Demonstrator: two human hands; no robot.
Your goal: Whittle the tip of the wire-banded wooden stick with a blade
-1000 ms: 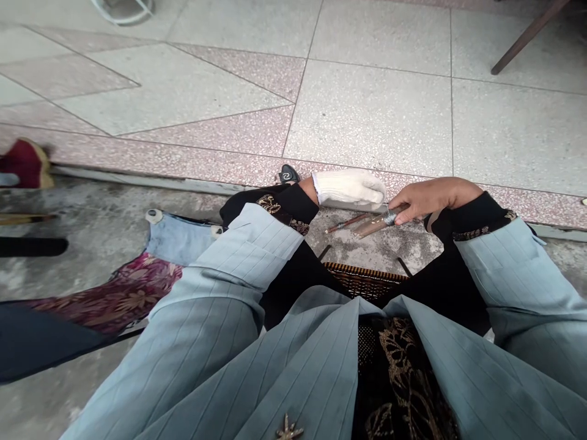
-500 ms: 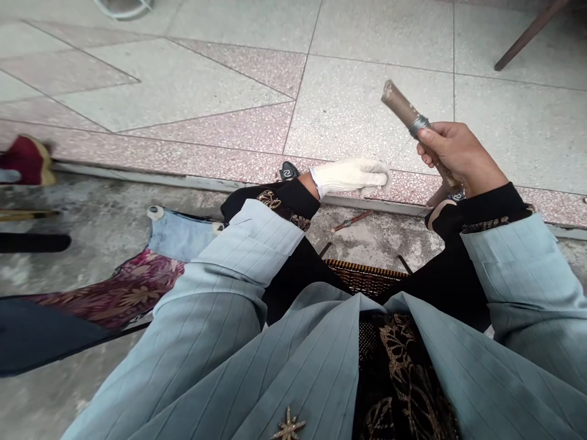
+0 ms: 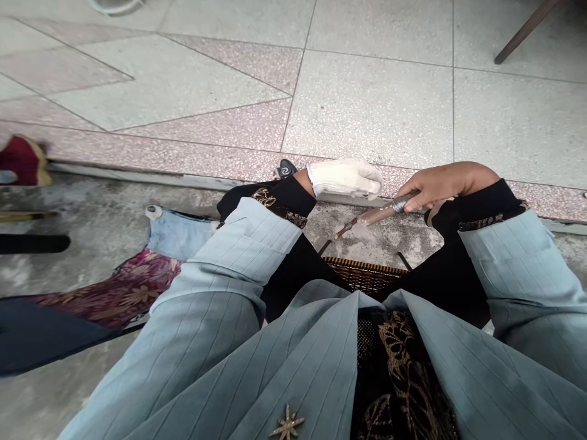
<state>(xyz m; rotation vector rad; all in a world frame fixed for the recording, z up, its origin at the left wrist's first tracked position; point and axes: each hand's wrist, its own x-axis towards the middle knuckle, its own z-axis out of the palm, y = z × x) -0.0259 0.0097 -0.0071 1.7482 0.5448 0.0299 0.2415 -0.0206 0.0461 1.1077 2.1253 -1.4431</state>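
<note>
My right hand (image 3: 447, 183) is bare and closed around a wooden stick (image 3: 376, 215) with a coil of grey metal wire (image 3: 398, 204) wound about it. The stick points down and left over the concrete strip. My left hand (image 3: 346, 177), in a white knitted glove, is closed, fingers curled, a short way left of the coil. A faint thin strand of wire seems to run between coil and glove; the fingertips are partly hidden. Below the stick's tip, a thin reddish-brown stick (image 3: 346, 228) lies on the concrete, with something wrapped round its middle.
A woven seat edge (image 3: 362, 275) shows between my black-clad legs. Left on the concrete are a patterned cloth piece (image 3: 147, 275), a black bar (image 3: 34, 243) and a red shoe-like thing (image 3: 21, 162). A raised tiled floor (image 3: 367, 98) lies ahead, with a furniture leg (image 3: 525, 30).
My right hand has turned and lowered the wire-wound stick, from pointing up and left to pointing down and left. The gloved left hand has shifted slightly left.
</note>
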